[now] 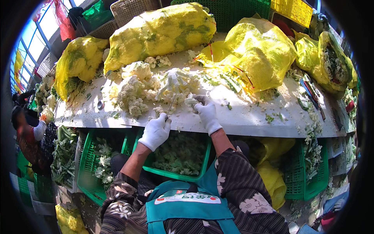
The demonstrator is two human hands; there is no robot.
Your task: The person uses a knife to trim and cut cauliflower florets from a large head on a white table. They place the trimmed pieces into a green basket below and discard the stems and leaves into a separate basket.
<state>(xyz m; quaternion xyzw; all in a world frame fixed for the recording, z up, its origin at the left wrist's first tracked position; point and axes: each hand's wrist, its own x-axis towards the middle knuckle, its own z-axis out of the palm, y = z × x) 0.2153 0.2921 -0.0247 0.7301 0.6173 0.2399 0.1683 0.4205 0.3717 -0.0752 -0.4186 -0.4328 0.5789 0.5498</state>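
Observation:
My left hand [156, 130], in a white glove, grips a knife [171, 104] by its handle, with the thin blade pointing up and away from me. To its right, my right hand [206, 112], also gloved in white, holds a small cauliflower piece [191, 101] between thumb and fingers. Just beyond the blade lies a cut cauliflower head [174, 80] with its pale stalks facing up. A heap of cauliflower florets [130, 89] rests left of it on the white table [248, 118]. Crumbs and leaf scraps are scattered around both hands.
Yellow mesh sacks of cauliflower [160, 32] line the table's far side; another sack [257, 52] stands right. Below the near edge, a green crate [175, 172] holds trimmings, with another green crate [90, 163] left. A co-worker [29, 137] is at far left. Tools [312, 95] lie at right.

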